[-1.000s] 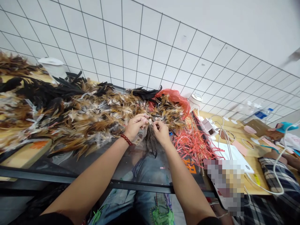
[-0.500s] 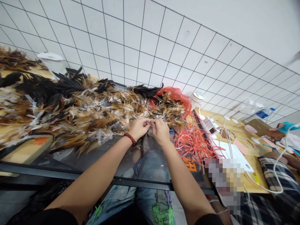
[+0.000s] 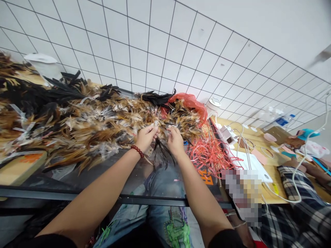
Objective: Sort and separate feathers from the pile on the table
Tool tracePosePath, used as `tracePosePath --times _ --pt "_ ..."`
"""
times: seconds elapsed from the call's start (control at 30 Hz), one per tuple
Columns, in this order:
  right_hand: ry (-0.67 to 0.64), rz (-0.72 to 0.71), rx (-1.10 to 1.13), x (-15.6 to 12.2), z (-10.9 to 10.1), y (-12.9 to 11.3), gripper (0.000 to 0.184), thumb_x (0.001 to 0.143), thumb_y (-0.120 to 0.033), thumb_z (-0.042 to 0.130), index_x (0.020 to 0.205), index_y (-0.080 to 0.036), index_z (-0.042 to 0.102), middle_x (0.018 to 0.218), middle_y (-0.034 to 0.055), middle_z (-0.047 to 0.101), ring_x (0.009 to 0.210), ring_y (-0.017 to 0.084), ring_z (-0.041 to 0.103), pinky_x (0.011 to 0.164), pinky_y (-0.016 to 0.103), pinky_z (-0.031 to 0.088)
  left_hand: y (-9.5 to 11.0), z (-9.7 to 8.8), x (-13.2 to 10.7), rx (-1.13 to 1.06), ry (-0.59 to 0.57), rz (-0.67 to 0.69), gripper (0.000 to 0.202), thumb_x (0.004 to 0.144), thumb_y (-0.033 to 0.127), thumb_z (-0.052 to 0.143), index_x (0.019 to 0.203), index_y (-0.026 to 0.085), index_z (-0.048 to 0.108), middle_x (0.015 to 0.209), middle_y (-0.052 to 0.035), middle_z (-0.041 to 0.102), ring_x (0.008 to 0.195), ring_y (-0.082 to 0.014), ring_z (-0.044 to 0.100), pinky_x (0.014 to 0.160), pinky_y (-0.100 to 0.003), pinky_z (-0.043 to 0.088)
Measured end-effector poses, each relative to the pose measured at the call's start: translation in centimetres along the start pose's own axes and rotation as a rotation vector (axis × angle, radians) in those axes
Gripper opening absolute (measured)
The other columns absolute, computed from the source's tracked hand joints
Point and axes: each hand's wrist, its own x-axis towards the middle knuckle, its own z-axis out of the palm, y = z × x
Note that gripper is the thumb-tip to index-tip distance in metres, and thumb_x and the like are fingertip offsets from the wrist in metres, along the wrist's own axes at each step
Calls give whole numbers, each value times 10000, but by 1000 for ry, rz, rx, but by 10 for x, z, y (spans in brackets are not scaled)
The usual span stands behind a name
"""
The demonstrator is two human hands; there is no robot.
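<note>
My left hand (image 3: 146,140), with a dark red bead bracelet (image 3: 137,151) at the wrist, is closed in a pinch at the edge of a feather pile. Thin dark feathers (image 3: 160,151) hang down from its fingertips into the gap between my hands. Just to the right, my right hand (image 3: 176,142) has thumb and fingers pinched together; what they hold, if anything, is too small to make out. Behind both hands spreads the heap of brown and cream feathers (image 3: 103,124). Longer black feathers (image 3: 64,88) lie along its back.
Pink-red ribbon strips (image 3: 209,155) lie tangled right of my right hand. A red plastic bag (image 3: 190,101) sits behind. White cables (image 3: 248,148) cross the wooden table (image 3: 278,172) at right, beside a person in a plaid sleeve (image 3: 297,182). A wire grid (image 3: 152,51) stands at the back.
My hands were together at the fingertips and have moved a little apart. The dark feathers now show more fully between them. The whole view has shifted slightly.
</note>
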Motion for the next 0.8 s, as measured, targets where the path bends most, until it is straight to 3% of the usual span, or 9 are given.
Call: tracePosePath --times 0.23,0.4,0.5,0.67,0.8 --pt "57 -58 155 2 0 -6 270 888 -161 438 1061 -193 642 1110 99 633 1115 198 558 1025 364 422 17 -1 -4 -359 15 -50 282 703 321 645 548 166 469 523 33 418 419 -48 333 370 -178 195" --pt "60 -180 227 3 -3 -15 202 894 -265 521 1004 -176 666 1111 114 627 1092 195 569 994 346 435 29 -3 -7 -447 -58 -97 269 700 282 569 509 176 412 498 31 348 411 -53 290 368 -188 181" --pt "2 -166 190 3 -4 -17 140 872 -279 565 919 -201 671 1051 77 654 1044 193 586 969 348 435 30 -4 -7 -459 -93 -116 265 706 294 542 505 178 413 500 28 342 415 -56 290 377 -196 186" --pt "5 -96 121 3 -8 -22 192 894 -252 500 754 -210 624 859 36 669 879 178 603 884 333 445 19 -4 -2 -304 -58 -47 161 691 311 583 620 177 528 531 34 393 448 -75 325 404 -204 197" --pt "32 -88 84 2 -9 -24 177 888 -253 517 758 -207 629 843 37 661 848 178 595 840 326 440 5 -2 0 106 -115 202 128 643 242 663 751 172 657 609 26 459 552 -101 408 522 -224 338"
